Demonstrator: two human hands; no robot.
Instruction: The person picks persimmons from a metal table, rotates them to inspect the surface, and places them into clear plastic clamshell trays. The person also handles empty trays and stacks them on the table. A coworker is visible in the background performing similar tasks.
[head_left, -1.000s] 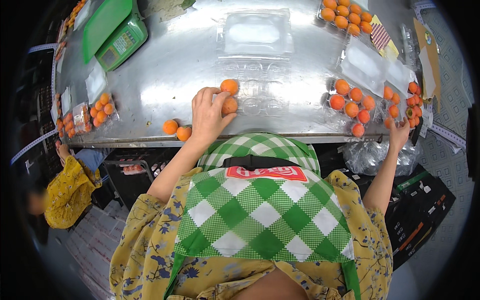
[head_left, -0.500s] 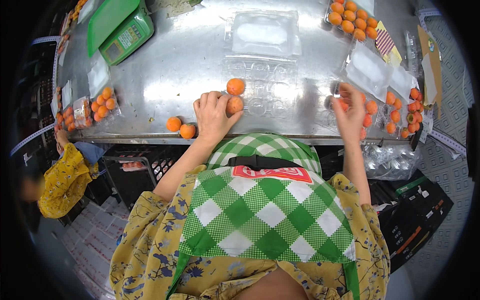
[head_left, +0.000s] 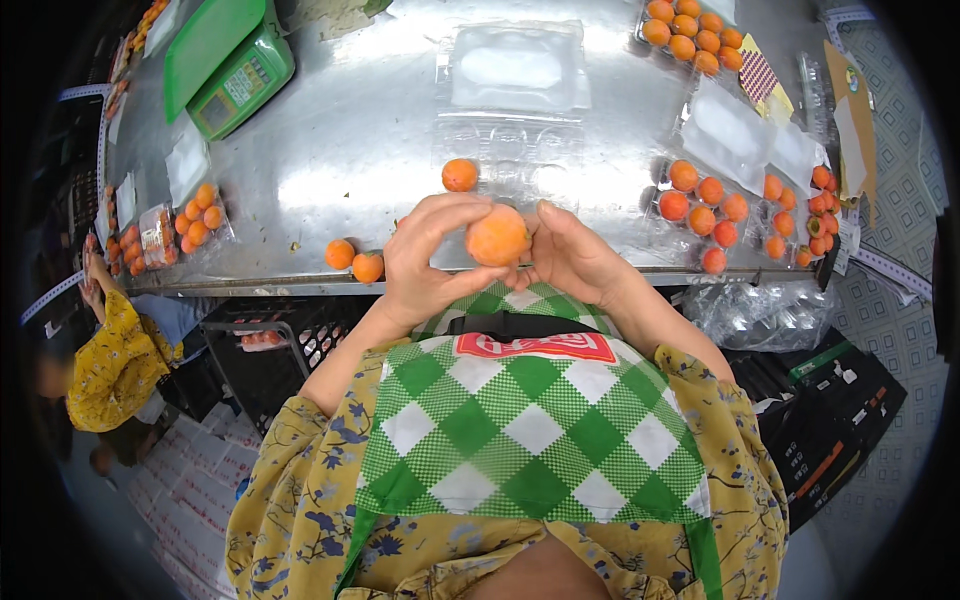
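Note:
An orange persimmon [head_left: 499,236] is raised over the table's front edge, in front of the apron. My left hand [head_left: 425,255] grips it from the left, fingers over the top and thumb below. My right hand [head_left: 580,255] meets its right side with curled fingertips; the exact contact is partly hidden behind the fruit. One loose persimmon [head_left: 460,175] lies just beyond my hands, at the left edge of a clear moulded tray [head_left: 535,155] with empty hollows. Two more persimmons [head_left: 340,254] sit together left of my left wrist. A filled clear tray of persimmons [head_left: 703,219] lies to the right.
A green scale [head_left: 235,90] stands at the back left. Packed fruit trays [head_left: 200,215] lie on the left, another fruit tray [head_left: 690,30] at the far right. A black crate [head_left: 255,345] is below the table. A co-worker's yellow sleeve [head_left: 125,360] shows at left.
My left hand has lifted the nearer persimmon off the table. My right hand has left the filled tray on the right and come across to that persimmon.

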